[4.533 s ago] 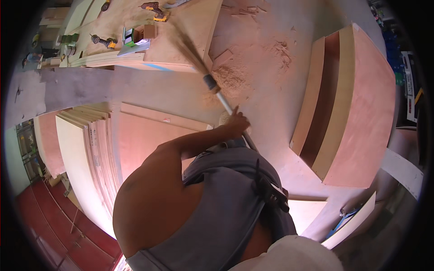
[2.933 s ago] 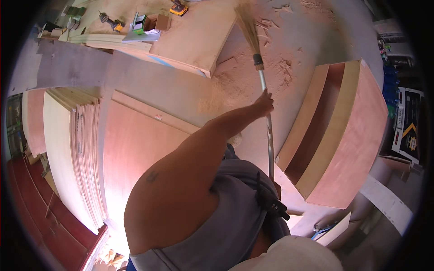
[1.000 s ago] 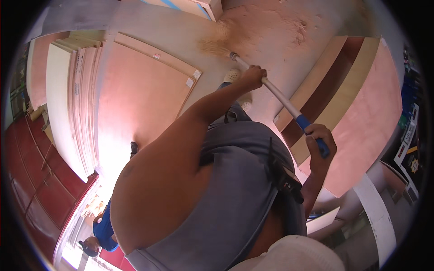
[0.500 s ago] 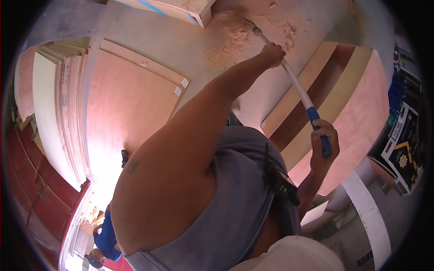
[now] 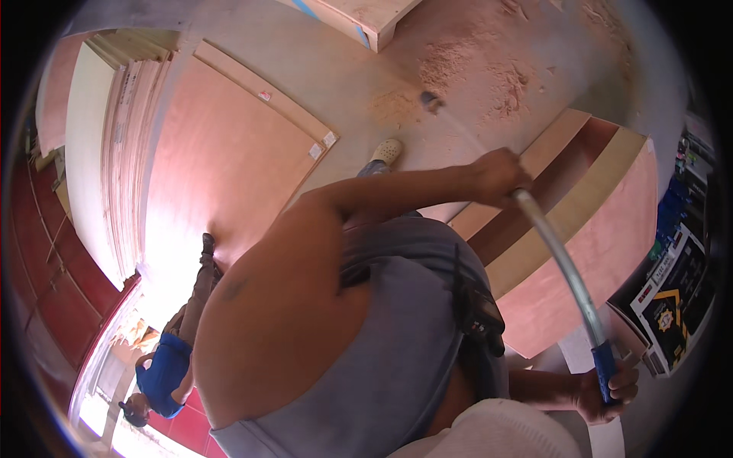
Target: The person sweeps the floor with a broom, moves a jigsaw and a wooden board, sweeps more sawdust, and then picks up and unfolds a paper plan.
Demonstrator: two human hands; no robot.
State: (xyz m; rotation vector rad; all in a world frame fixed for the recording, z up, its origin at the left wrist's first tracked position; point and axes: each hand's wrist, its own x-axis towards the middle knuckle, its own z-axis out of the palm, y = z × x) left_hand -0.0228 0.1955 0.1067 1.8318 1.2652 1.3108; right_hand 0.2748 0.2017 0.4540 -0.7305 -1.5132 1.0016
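Both my hands are closed round the long handle of a broom (image 5: 561,263). My left hand (image 5: 500,177) grips the pale shaft partway along. At the top end, my right hand (image 5: 607,393) holds the blue grip (image 5: 603,366), low on the right. The broom's far end is down at the floor, smeared by motion, so its bristles hardly show. Close by it lie heaps of reddish sawdust and shavings (image 5: 447,67), with a thinner tan patch (image 5: 393,105) to the left.
A wooden box (image 5: 382,30) stands beyond the sawdust. Plywood sheets (image 5: 237,145) lie at left beside a tall stack (image 5: 126,153). An open wooden cabinet (image 5: 565,198) is at right. A person in blue (image 5: 164,374) is at lower left. My clog (image 5: 388,151) is on the floor.
The broom has been drawn back toward me. My left hand has come nearer, and my right hand has moved down and right. My clog has come into view.
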